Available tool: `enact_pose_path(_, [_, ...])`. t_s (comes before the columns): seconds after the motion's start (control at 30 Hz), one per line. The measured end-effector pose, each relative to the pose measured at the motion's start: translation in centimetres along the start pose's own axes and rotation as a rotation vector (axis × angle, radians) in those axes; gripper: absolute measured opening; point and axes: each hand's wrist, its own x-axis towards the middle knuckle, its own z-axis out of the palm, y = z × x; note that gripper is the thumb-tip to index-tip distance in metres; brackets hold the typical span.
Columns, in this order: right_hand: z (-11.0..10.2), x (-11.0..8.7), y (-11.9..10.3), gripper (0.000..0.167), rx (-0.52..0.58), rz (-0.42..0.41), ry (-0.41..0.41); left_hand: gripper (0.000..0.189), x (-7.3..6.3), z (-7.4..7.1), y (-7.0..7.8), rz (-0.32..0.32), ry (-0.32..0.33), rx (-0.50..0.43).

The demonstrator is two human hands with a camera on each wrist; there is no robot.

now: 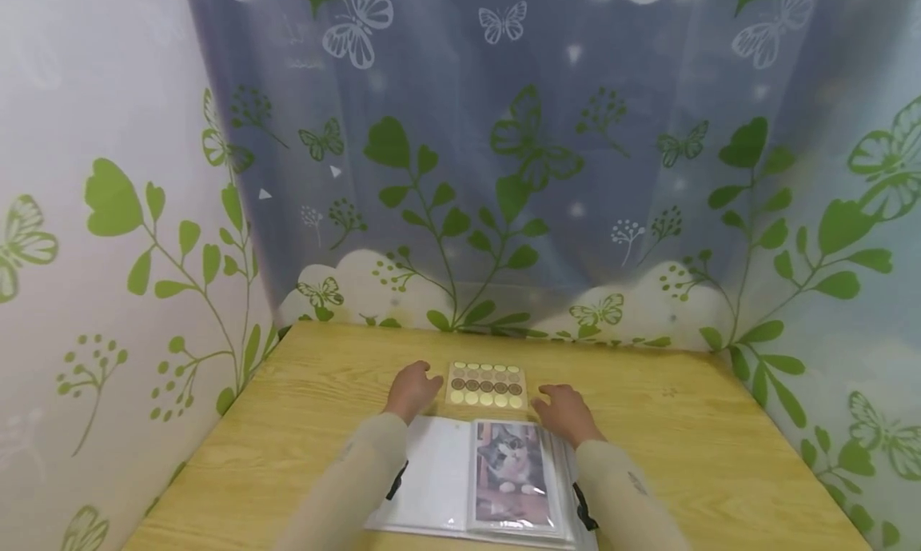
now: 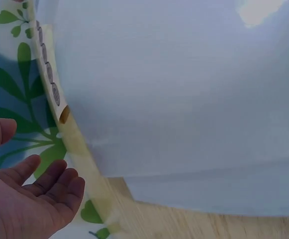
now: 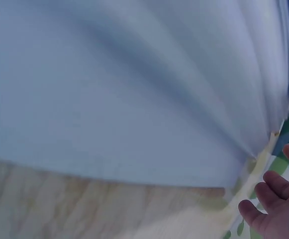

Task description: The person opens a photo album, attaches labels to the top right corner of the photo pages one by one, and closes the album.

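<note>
**Nothing held, everything within reach**

Here's the left hand (image 1: 413,393) and the right hand (image 1: 567,413), fingers loose, gripping nothing, either side of the sheet of round stickers (image 1: 486,385). That sheet lies on the desk (image 1: 669,431) just beyond the photo album (image 1: 437,475), presumably to keep pages uncovered. The cat photo (image 1: 512,475) sits upright to the wearer (easy viewing, I'd judge).
</note>
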Motion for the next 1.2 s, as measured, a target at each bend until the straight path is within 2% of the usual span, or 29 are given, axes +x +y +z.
enact_pose_path(0.17, [0.6,0.4,-0.4,0.041,-0.024,0.002,-0.002,0.045,0.7,1.4,-0.3,0.003,0.013,0.083])
enact_pose_path(0.37, [1.2,0.5,-0.6,0.04,-0.067,0.016,-0.024,0.043,0.8,2.8,-0.2,0.004,0.008,0.204])
enact_pose_path(0.63, [1.3,0.6,-1.1,0.036,-0.122,0.008,-0.06,0.029,0.6,3.8,0.2,-0.026,-0.04,0.337])
enact_pose_path(0.83, [1.2,0.6,-1.5,0.033,-0.125,0.016,-0.067,0.028,0.4,3.8,0.5,-0.035,-0.073,0.307])
enact_pose_path(0.97, [1.1,0.6,-1.8,0.035,-0.078,0.04,-0.051,0.031,0.4,3.8,0.6,-0.017,-0.049,0.286])
enact_pose_path(1.2, [0.5,0.7,-2.8,0.039,0.08,0.072,0.047,0.035,0.7,3.4,0.6,0.034,0.015,0.241])
